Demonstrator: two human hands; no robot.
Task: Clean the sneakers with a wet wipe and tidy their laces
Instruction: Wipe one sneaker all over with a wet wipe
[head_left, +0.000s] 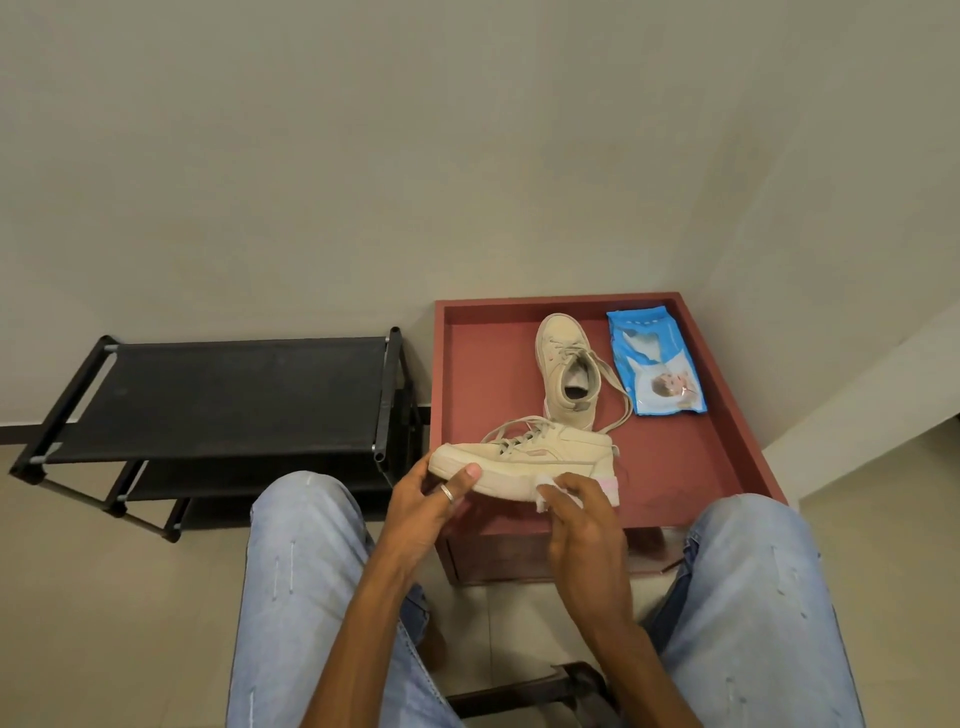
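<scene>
A beige sneaker (540, 456) is held on its side over the near part of a red tray-top table (467, 364), toe to the left, laces loose. My left hand (434, 501) grips its toe end, thumb on the sole edge. My right hand (576, 512) pinches a small white wet wipe (544, 492) and presses it against the sole near the heel. The second beige sneaker (566, 371) stands on the tray behind, toe pointing away, its laces trailing to the right.
A blue pack of wet wipes (657, 361) lies at the tray's far right. A black shoe rack (228, 400) stands to the left against the wall. My knees in light jeans (301, 571) flank the table. A dark stool edge (524, 691) shows below.
</scene>
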